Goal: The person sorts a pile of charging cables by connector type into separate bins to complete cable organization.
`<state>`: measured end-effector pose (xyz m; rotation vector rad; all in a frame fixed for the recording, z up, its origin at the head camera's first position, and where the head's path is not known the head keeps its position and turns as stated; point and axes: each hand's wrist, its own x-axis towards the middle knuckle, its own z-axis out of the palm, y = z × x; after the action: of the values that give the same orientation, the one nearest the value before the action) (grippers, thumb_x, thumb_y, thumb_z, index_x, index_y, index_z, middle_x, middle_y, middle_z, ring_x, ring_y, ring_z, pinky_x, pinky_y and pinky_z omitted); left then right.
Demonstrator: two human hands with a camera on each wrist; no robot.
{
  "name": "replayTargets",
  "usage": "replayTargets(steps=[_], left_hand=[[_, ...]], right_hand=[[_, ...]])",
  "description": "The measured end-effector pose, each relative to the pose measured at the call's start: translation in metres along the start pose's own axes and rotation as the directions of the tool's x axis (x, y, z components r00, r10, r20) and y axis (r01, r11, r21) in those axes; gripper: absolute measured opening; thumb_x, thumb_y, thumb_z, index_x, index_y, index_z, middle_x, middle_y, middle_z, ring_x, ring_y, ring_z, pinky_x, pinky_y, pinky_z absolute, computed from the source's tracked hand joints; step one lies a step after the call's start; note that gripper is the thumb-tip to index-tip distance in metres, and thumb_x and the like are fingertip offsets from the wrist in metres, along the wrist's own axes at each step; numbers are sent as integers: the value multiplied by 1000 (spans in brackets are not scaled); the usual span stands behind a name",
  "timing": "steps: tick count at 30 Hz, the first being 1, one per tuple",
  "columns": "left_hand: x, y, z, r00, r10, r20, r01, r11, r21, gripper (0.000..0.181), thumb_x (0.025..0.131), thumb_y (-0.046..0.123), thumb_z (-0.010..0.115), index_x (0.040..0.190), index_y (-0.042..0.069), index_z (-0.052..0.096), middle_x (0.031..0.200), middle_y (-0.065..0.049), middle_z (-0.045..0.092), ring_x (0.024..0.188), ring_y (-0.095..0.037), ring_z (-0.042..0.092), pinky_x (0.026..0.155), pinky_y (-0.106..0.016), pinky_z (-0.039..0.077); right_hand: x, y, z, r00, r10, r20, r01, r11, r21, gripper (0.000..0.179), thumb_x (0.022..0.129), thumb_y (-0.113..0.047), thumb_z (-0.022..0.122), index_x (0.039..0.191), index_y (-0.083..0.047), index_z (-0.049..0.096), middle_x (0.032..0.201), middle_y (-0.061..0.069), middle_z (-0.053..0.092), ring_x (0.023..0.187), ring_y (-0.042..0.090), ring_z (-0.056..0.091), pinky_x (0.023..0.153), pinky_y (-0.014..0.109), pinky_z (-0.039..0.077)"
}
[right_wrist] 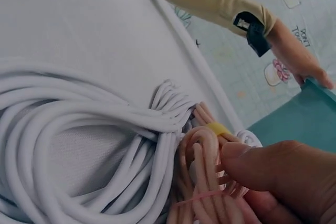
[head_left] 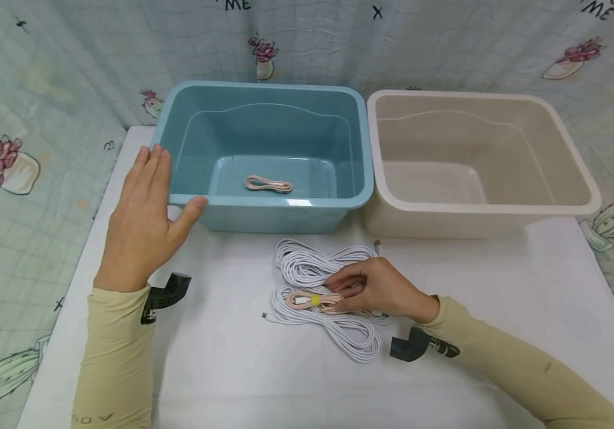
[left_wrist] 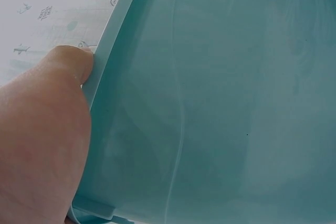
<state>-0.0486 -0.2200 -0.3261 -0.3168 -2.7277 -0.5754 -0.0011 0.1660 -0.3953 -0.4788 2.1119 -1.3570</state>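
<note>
My left hand (head_left: 143, 220) rests at the front left corner of the blue bin (head_left: 269, 213). Its fingers lie straight along the side rim, and the thumb (left_wrist: 73, 61) touches the front rim. Over the table, my right hand (head_left: 379, 289) pinches a pink cable bundle (right_wrist: 202, 156) between thumb and fingers. A yellow tie (head_left: 314, 300) wraps pink cable there, and a thin pink band (right_wrist: 202, 199) crosses the nearer loops. Coiled white cables (head_left: 304, 265) lie beneath and around the pink ones. Part of the pink cable is hidden behind my fingers.
One coiled pink cable (head_left: 268, 185) lies on the floor of the blue bin. Right beside that bin stands a beige bin (head_left: 483, 223). Both sit at the back of a white-covered table (head_left: 231, 369), before a patterned curtain (head_left: 317, 47).
</note>
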Motion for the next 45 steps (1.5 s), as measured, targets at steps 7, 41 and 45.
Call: replayTargets(steps=[7, 41, 45], left_hand=[[-1, -1, -1, 1000, -4, -10, 4, 1000, 1, 88, 101, 57, 55, 161, -2, 30, 169, -20, 31, 163, -34, 20, 125, -64, 30], [-1, -2, 1, 1000, 9, -25, -9, 1000, -6, 89, 101, 59, 54, 161, -2, 30, 169, -20, 32, 163, -33, 20, 126, -62, 30], [0, -1, 1, 1000, 9, -18, -10, 1000, -16, 87, 101, 56, 56, 161, -2, 30, 169, -20, 32, 163, -33, 20, 128, -59, 28]], right_hand=[[1, 2, 2, 999, -36, 0, 36, 998, -42, 33, 80, -8, 87, 113, -10, 81, 111, 8, 81, 92, 7, 78, 81, 22, 63], [7, 3, -12, 997, 78, 6, -78, 990, 114, 32, 84, -17, 86, 115, -12, 81, 110, 7, 81, 91, 3, 76, 75, 19, 61], [5, -2, -15, 999, 39, 3, -39, 991, 128, 32, 84, -15, 86, 115, -9, 81, 110, 9, 81, 90, 6, 77, 76, 22, 63]])
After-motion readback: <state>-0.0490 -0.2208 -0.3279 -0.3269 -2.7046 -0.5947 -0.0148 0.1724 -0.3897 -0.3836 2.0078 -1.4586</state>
